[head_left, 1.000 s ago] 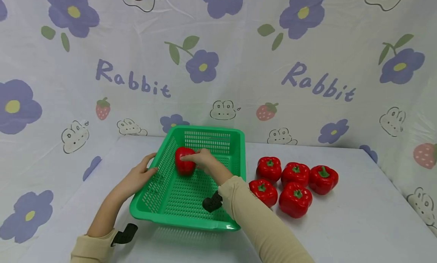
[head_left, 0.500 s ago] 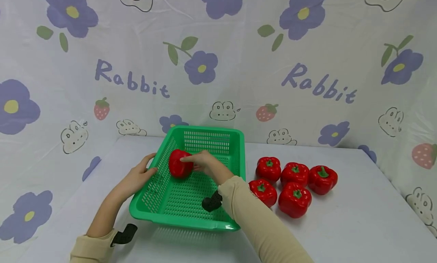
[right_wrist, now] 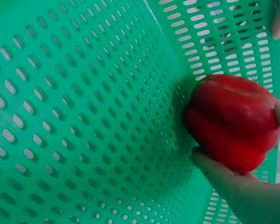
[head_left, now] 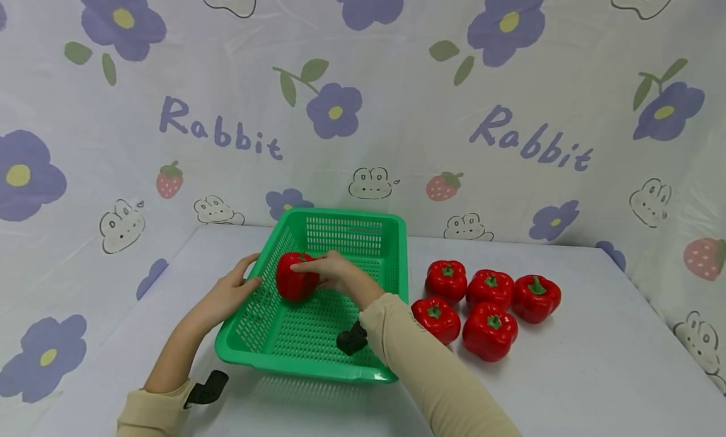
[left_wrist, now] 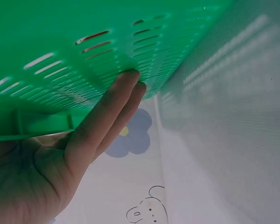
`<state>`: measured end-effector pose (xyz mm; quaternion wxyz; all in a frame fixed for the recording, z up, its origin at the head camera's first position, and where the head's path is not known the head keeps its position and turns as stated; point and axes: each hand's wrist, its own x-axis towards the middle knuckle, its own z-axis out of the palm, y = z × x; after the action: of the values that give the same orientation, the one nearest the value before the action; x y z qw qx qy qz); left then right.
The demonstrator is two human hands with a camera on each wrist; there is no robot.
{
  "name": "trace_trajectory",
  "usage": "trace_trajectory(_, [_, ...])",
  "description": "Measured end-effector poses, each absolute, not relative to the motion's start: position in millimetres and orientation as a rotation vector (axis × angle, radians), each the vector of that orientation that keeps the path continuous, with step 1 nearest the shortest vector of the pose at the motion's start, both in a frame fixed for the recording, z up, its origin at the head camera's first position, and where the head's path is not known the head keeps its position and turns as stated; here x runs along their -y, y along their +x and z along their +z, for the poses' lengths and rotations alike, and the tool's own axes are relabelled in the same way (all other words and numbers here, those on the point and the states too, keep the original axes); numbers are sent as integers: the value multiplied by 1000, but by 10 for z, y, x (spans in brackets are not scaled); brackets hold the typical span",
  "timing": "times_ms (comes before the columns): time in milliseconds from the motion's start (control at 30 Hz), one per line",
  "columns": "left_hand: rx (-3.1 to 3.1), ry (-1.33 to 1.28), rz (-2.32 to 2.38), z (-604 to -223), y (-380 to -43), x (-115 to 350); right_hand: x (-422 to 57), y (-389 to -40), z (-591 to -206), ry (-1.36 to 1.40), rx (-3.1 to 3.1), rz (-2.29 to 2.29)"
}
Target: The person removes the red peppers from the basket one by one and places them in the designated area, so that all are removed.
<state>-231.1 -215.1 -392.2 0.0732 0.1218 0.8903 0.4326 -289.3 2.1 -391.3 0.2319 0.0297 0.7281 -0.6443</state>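
Observation:
A green plastic basket (head_left: 309, 367) with slotted walls stands on the white table. Inside it, against the left wall, a red bell pepper (head_left: 292, 287) is in the grip of my right hand (head_left: 336, 271). The right wrist view shows thumb and fingers on opposite sides of that pepper (right_wrist: 233, 121), low by the basket floor (right_wrist: 102, 121). My left hand (head_left: 228, 293) holds the basket's left rim. From the left wrist view, two long fingers (left_wrist: 113, 100) lie along the outside of the slotted wall, and the thumb is hidden behind the rim.
Right of the basket, several red bell peppers (head_left: 490, 333) with green stems stand grouped on the table (head_left: 601, 336). A printed cloth (head_left: 391, 109) with flowers and rabbits hangs behind and at the sides. Black wrist devices (head_left: 208, 388) sit at both cuffs.
My right hand has moved the bell pepper left and slightly nearer, up to the basket's left wall, turning it so the green stem area shows. The left hand and basket have stayed put.

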Motion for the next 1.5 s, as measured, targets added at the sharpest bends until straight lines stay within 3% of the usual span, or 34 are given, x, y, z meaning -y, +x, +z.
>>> trace_trajectory(933, [-2705, 358, 1250, -3938, -2330, 2096, 22, -2647, -3561, -153, -2262, -1878])
trace_trajectory(1500, [-2705, 338, 1243, -3909, -2311, 2133, -440, -2420, -3327, -263, -2391, -1907])
